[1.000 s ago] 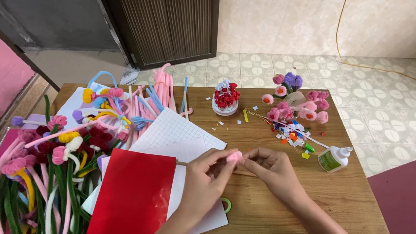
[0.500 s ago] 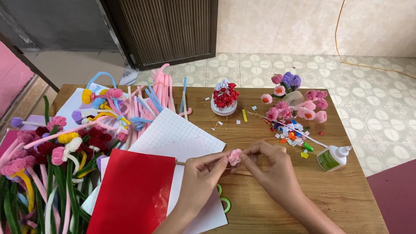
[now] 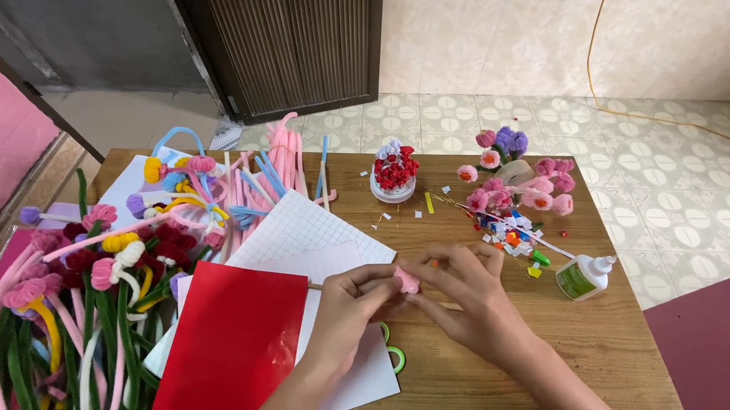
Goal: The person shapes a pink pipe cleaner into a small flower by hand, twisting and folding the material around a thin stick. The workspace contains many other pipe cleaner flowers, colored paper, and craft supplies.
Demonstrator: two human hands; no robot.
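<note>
My left hand and my right hand meet above the wooden table, both pinching a small pink paper flower on a thin wooden stick that points left. The left fingers hold the stick and the flower's base; the right fingertips close on the flower from the right. Under the hands lie a sheet of white squared paper and a red sheet.
A heap of pipe-cleaner flowers fills the table's left. Pink and blue pipe cleaners, a small red-flower pot, pink paper flowers, paper scraps and a glue bottle sit behind. Green scissor handles peek out.
The hands have stayed together on the flower, with the fingers shifting slightly around it. Nothing else has moved.
</note>
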